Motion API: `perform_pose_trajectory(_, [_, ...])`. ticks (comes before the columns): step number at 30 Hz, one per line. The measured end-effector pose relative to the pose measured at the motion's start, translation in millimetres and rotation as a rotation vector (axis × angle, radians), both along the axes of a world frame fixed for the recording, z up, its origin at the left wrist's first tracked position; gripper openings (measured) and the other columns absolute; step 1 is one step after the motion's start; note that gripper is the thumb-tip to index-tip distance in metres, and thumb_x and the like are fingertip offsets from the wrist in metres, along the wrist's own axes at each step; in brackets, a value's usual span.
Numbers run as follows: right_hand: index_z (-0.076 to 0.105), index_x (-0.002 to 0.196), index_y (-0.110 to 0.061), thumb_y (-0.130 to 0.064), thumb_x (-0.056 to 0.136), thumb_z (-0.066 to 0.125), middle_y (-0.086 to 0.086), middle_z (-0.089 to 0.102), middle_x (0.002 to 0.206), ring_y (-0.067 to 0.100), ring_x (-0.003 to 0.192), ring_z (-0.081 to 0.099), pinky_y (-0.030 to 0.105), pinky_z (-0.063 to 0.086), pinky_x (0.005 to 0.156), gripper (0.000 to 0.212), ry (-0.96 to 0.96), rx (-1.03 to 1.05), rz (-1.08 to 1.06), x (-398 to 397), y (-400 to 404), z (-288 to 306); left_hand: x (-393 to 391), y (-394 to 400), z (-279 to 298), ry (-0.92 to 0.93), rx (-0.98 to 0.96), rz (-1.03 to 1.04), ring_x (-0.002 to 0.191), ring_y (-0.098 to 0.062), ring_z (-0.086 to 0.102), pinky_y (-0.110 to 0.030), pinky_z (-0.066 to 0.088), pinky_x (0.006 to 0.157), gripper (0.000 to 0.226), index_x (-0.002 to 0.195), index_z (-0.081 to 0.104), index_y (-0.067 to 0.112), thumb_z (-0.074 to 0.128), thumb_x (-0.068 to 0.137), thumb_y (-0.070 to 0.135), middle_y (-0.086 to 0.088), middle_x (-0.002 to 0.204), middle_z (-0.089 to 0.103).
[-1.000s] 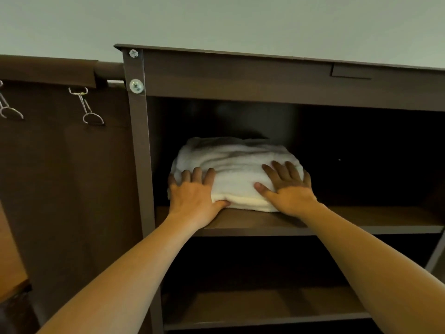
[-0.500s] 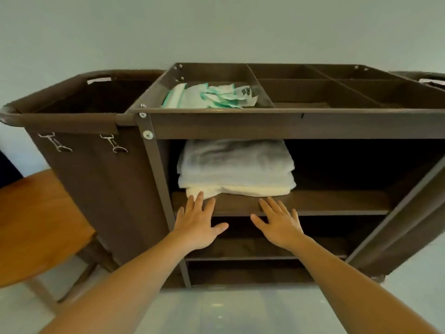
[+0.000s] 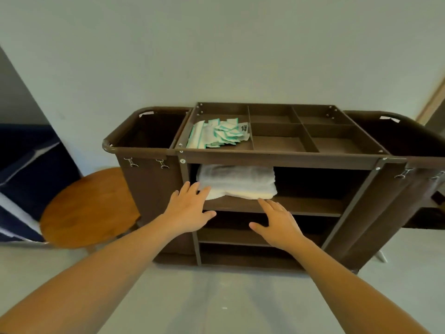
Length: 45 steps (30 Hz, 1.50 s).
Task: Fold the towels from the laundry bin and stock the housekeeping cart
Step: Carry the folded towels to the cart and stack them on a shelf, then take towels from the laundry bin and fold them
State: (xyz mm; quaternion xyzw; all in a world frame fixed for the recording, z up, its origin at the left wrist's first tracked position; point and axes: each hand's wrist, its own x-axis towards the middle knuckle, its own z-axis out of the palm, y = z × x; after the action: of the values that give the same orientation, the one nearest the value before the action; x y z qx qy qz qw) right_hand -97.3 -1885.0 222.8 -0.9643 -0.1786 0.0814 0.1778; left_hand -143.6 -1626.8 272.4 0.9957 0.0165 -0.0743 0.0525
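Towels (image 3: 237,180) sit stacked mid-frame on the cart (image 3: 277,157) shelf — soft, light, floppy; best lifted from underneath the stack. Left hand (image 3: 186,208) and right hand (image 3: 279,224) hover spread, empty — fingertips near the stack.

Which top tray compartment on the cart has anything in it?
Only the large left compartment, directly above the stacked towels: it holds green-and-white packets. The others show bare bottoms.

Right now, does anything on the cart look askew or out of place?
Nothing serious. The folded towels sit squarely on the top shelf; only the sachets in the tray lie in a loose jumble.
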Motion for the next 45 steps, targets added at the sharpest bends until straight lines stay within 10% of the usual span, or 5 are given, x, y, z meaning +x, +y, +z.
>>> perform_pose_trajectory(14, [0.012,0.161,-0.030,-0.065,0.092,0.056,0.002,0.019,0.167,0.025,0.154,0.015,0.048,0.025,0.122,0.089,-0.133,0.004,0.102,-75.8,90.6,65.7,-97.3,83.5,58.3,-0.220,0.010,0.043,0.157,-0.030,0.000,-0.054,0.014,0.126,0.077,0.161,0.015,0.031,0.053,0.099,0.056,-0.004,0.170,0.009])
perform_pose_trajectory(37, [0.013,0.161,-0.030,-0.057,0.094,0.059,0.002,0.019,0.167,0.025,0.152,0.020,0.044,0.030,0.121,0.086,-0.071,0.091,0.544,-193.9,589.0,74.2,-308.7,514.0,41.4,-0.227,-0.011,0.483,0.155,-0.030,0.012,-0.053,0.024,0.121,0.079,0.160,0.020,0.028,0.054,0.096,0.060,-0.006,0.168,0.016])
perform_pose_trajectory(45, [0.016,0.161,-0.027,-0.049,0.094,0.064,0.001,0.024,0.165,0.024,0.151,0.025,0.040,0.033,0.118,0.085,-0.016,0.148,0.713,-146.7,759.8,39.8,-290.3,650.9,24.7,-0.197,-0.028,0.677,0.131,-0.023,0.046,-0.043,0.044,0.106,0.067,0.153,0.035,0.021,0.058,0.097,0.049,0.000,0.143,0.048])
